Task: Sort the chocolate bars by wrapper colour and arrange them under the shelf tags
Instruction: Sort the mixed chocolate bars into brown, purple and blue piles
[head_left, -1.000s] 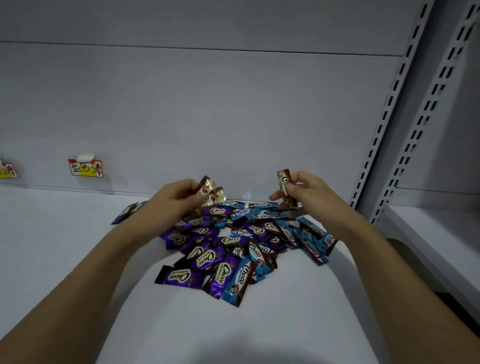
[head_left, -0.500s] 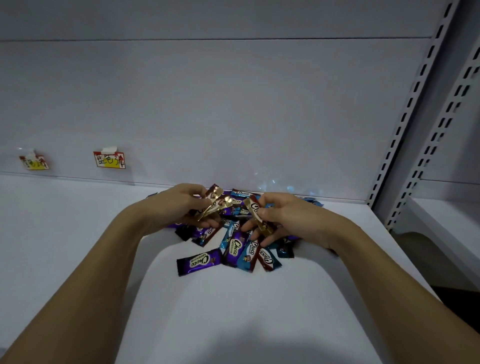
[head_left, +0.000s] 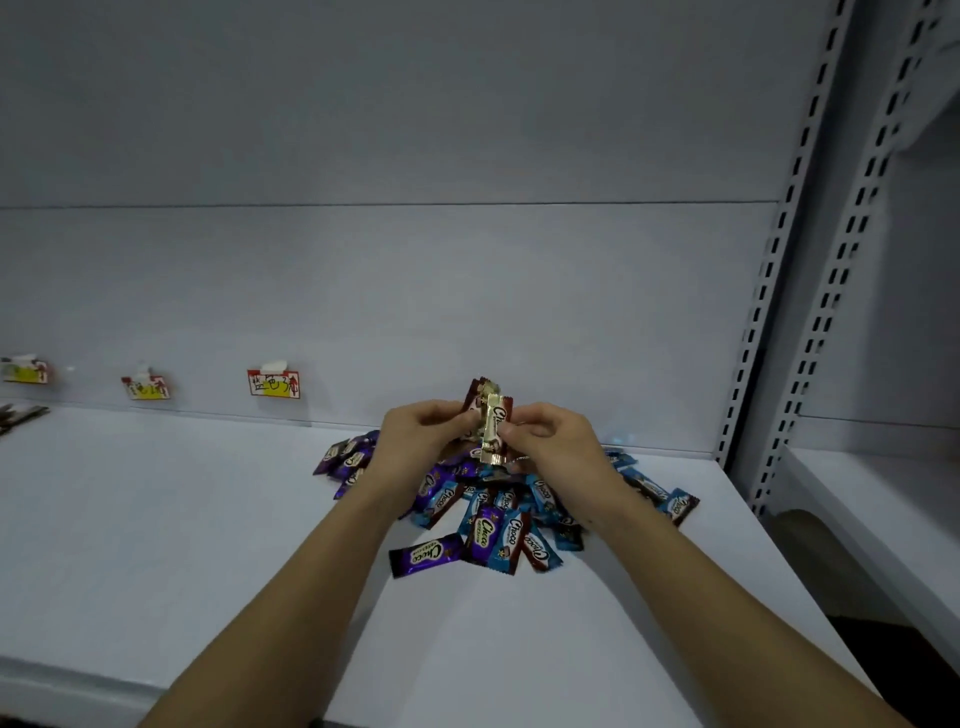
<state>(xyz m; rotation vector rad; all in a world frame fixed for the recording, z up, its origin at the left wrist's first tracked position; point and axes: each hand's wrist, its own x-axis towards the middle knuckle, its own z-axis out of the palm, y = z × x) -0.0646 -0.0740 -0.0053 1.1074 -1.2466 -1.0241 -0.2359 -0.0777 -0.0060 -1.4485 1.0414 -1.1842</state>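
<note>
Left hand (head_left: 423, 434) and right hand (head_left: 545, 436) pinch the gold bars (head_left: 491, 426) upright. Below the fingers lies the pile (head_left: 488, 525). Wrappers judged light, slick, crinkly; grip mid-body.

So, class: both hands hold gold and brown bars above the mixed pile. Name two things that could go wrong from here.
1. The gold bar, pinched between left hand and right hand, may slip into the pile and need re-sorting.
2. The shelf tags sit far left; carrying several bars there may drop one.

"Choco" on the chocolate bars (head_left: 480, 538); shelf tags (head_left: 274, 384) illegible
</note>
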